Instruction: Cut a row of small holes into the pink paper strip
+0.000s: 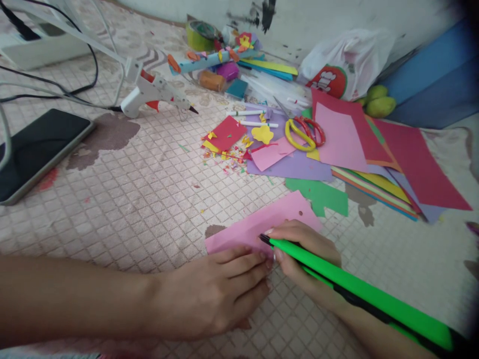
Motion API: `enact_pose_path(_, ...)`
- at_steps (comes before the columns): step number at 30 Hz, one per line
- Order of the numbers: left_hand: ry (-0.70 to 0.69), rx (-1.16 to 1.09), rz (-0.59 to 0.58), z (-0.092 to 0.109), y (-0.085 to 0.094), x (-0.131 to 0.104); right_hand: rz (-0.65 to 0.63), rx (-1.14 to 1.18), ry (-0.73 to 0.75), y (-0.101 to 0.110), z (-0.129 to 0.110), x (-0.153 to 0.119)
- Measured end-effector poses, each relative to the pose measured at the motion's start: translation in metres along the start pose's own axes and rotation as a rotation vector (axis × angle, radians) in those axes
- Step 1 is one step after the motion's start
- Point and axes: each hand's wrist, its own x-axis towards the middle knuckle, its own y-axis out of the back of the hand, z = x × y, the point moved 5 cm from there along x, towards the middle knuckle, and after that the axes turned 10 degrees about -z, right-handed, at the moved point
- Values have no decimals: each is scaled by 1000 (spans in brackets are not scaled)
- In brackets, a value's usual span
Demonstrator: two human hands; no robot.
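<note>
On the patterned tablecloth lies a strip of pink paper [243, 225], with small dark round spots or holes near its right end. My left hand [220, 284] rests flat on its lower edge, fingers stretched out. My right hand [310, 249] grips a long bright-green and black tool [359, 286], whose kind I cannot make out. It is held like a pen, its dark tip at the paper just above my left fingertips. The tool's other end runs off toward the lower right, over my right forearm.
Beyond lie paper scraps, scissors [300, 135], coloured sheets [422, 164] and green paper [322, 194]. A glue gun [149, 92] with its cord, a phone [45, 144] and a power strip [48, 47] are on the left. A plastic bag [348, 60] stands by the wall.
</note>
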Motion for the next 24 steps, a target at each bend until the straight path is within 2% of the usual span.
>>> enact_pose_path(18,3,-2,7,0,1,0,-20,4,-50,-1,-5,5)
enact_pose_path(24,23,-44,14,1,0,1,99,-15,-39,9,-10,4)
